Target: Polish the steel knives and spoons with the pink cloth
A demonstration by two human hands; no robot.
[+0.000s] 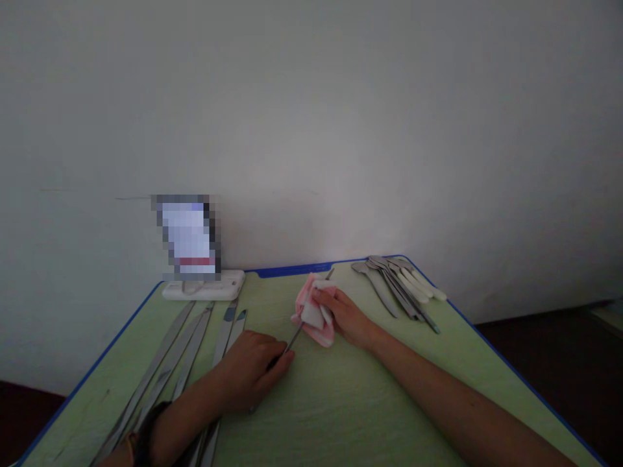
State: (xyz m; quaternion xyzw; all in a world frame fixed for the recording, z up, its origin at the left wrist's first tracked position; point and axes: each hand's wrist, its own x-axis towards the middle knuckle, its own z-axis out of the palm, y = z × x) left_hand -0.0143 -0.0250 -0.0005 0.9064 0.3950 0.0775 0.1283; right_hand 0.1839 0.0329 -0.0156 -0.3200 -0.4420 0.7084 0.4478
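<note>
Near the middle of the table, my left hand [253, 370] is closed around the near end of a thin metal table knife [294, 336], seen almost edge-on. The knife slants up and to the right. A pink and white cloth [314, 314] is wrapped about its far part, and the tip sticks out beyond the folds. My right hand [348, 316] pinches the cloth around the knife, thumb on top. Beneath and beside my left forearm lie several metal knives [165, 347], partly hidden by the arm.
Several metal spoons [372, 285] lie bunched at the back right, beside white-handled cutlery [413, 285]. A phone with a blurred screen [187, 237] stands on a white base [204, 287] at the back left. The green table [360, 402] has a blue edge and meets a plain wall [311, 130].
</note>
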